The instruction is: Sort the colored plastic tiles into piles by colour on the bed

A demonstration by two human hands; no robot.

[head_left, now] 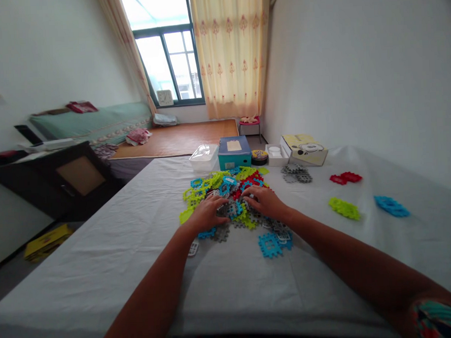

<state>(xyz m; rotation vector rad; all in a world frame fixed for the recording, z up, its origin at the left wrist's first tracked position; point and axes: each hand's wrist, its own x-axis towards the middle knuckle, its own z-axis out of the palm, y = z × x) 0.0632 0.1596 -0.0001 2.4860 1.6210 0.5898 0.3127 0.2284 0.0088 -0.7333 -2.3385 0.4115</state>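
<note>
Now I have the left hand (209,213) and right hand (264,201) at the tile pile (233,208) — both loosely curled. I cannot tell whether either grips one.

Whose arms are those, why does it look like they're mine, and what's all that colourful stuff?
There's no robot here, just a person with two bare hands. The camera is worn on their head, looking forward and down, so you see what's in front of them.

The left hand and right hand reach into a jumbled pile of flat, toothed plastic pieces on a pale cloth. Off to the right lie smaller groups: grey, red, yellow-green and blue. Boxes stand behind the pile.

Is anything held? The fingers are among the pieces, but I can't tell whether they're gripping one.
</note>
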